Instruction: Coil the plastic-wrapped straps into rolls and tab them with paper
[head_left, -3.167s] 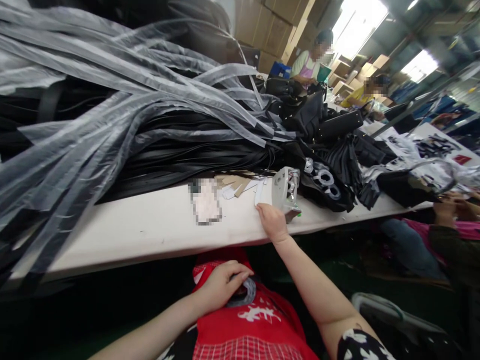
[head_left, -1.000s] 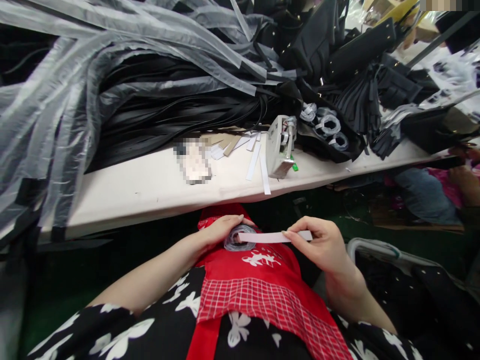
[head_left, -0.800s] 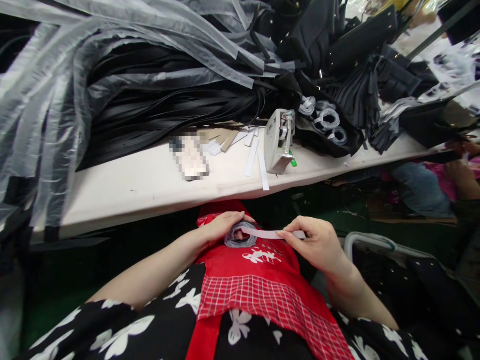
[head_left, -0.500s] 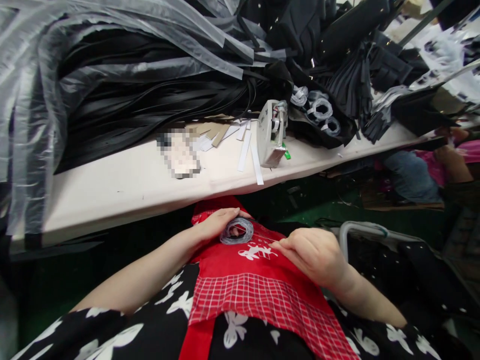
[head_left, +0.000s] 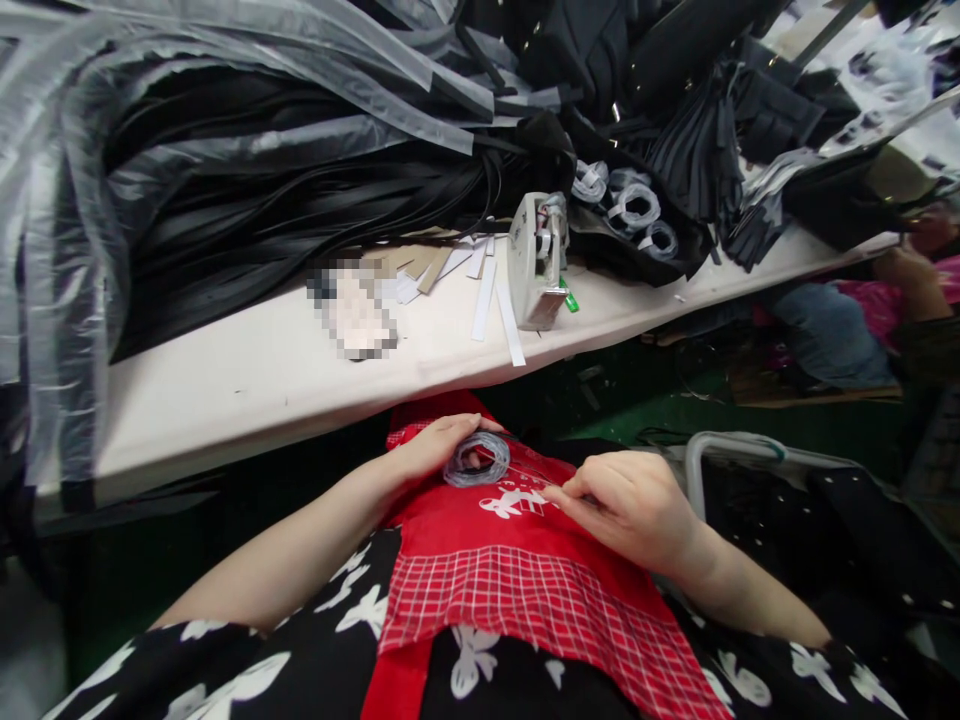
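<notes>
In front of the red apron (head_left: pixel 525 590), my left hand (head_left: pixel 439 445) is closed around a coil of clear cord (head_left: pixel 478 458), its fingers partly behind the ring and one fingertip showing through the hole. To the right, my right hand (head_left: pixel 626 510) is closed with thumb and forefinger pinched together. A faint, thin strand of the cord stretches from the coil to that pinch. The other fingers of this hand are curled in. Both hands are held just below the table edge, apart from each other.
On the white table (head_left: pixel 225 390) stand a tape dispenser (head_left: pixel 536 265), paper strips (head_left: pixel 484 300), a pixelated item (head_left: pixel 356 310), black straps (head_left: pixel 300 200) under plastic and more clear coils (head_left: pixel 634 203). A metal chair frame (head_left: pixel 697 470) is at right; another person's arm (head_left: pixel 915 280) shows beyond.
Both hands keep their hold and stay almost in place. The view has shifted slightly, so the table items appear a little further left. The other person's arm at far right has moved slightly.
</notes>
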